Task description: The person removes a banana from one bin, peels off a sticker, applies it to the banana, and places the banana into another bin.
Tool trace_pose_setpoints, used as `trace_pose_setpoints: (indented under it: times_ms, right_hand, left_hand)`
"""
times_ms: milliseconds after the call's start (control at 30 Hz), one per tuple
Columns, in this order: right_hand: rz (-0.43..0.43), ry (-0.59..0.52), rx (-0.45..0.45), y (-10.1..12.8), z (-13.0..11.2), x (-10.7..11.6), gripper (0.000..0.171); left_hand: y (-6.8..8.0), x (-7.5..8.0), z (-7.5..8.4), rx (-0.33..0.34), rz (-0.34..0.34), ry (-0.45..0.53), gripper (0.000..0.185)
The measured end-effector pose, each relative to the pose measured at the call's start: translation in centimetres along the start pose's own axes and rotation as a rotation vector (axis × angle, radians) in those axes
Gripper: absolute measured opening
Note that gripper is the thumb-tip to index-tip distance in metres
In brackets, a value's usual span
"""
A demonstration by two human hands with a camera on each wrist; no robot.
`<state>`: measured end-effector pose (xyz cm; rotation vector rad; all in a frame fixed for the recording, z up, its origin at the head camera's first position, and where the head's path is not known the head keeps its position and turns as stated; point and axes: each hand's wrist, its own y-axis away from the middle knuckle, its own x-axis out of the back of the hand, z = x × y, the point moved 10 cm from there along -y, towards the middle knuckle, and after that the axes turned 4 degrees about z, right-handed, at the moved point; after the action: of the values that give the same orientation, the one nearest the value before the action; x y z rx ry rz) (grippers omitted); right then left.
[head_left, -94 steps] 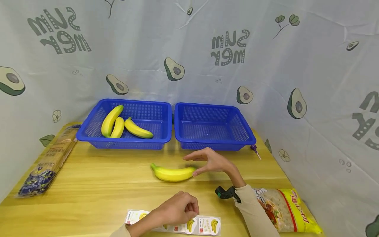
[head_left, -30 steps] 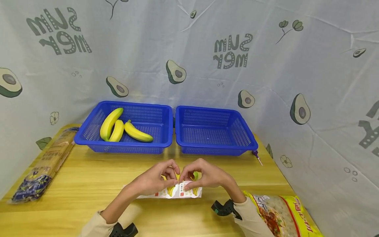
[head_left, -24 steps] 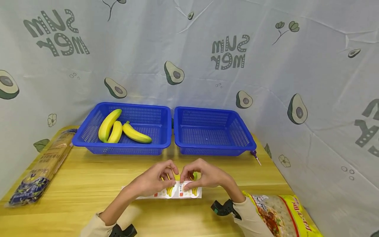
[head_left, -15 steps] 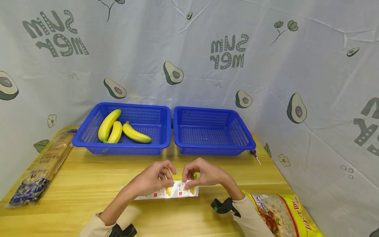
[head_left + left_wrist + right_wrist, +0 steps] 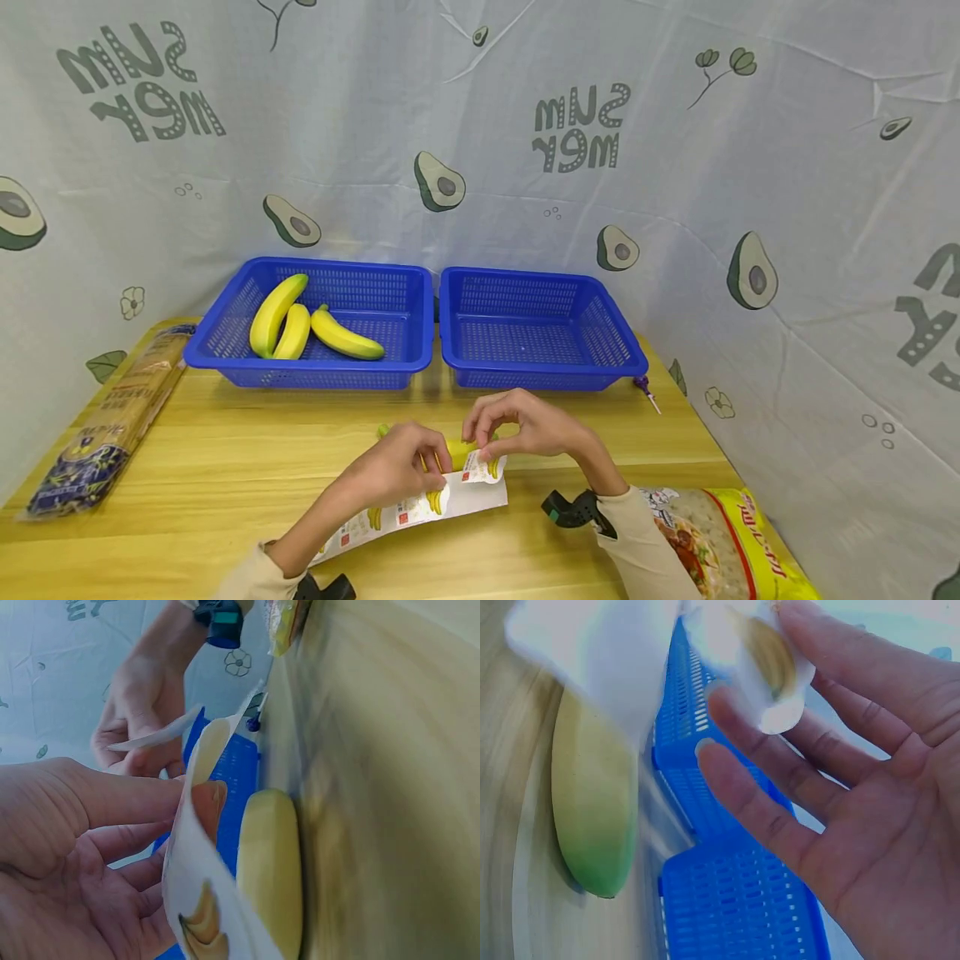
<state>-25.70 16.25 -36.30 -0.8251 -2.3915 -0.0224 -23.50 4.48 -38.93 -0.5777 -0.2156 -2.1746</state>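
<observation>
My left hand (image 5: 393, 467) pinches a long white strip of banana-printed sticker labels (image 5: 480, 498) between thumb and fingers, and the strip slants down to the left. At its right end the backing is bare. Between thumb and index finger, my right hand (image 5: 525, 421) holds one sticker label (image 5: 483, 468), which looks apart from the strip in the left wrist view. The label's banana print (image 5: 769, 656) shows in the right wrist view, with the other fingers spread below. A yellow banana (image 5: 461, 452) lies on the table just behind the strip, partly hidden by the hands.
Three bananas (image 5: 345, 335) lie in the left blue basket (image 5: 300, 367); the right blue basket (image 5: 540, 377) stands beside it. A pack of noodles (image 5: 112, 417) lies at the left edge, a yellow food bag (image 5: 720, 533) at the right. A small purple-and-white item (image 5: 647, 392) lies beside the right basket.
Half a second ago both hands held the strip close together, the label lying on it. Now the right hand has lifted the label off, and the strip's left part has swung down.
</observation>
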Motion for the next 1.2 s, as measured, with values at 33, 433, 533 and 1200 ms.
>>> trace_pose_setpoints:
  times_ms: [33,433,533,1200]
  right_hand:
    - [0.01,0.002,-0.005,0.0,0.0,0.1,0.009]
    - [0.131,0.055,-0.061,-0.4,0.7,1.0,0.007]
    - [0.154,0.046,-0.086,-0.5,0.9,0.9,0.007]
    - [0.198,0.049,-0.133,-1.1,1.6,0.3,0.007]
  left_hand:
    - [0.0,-0.4,0.0,0.002,-0.011,-0.004,0.013]
    - [0.6,-5.9,-0.2,-0.006,-0.095,-0.1,0.01]
    - [0.9,-6.6,0.4,-0.023,-0.138,-0.203,0.008]
    - [1.4,2.1,5.2,-0.198,0.305,-0.309,0.02]
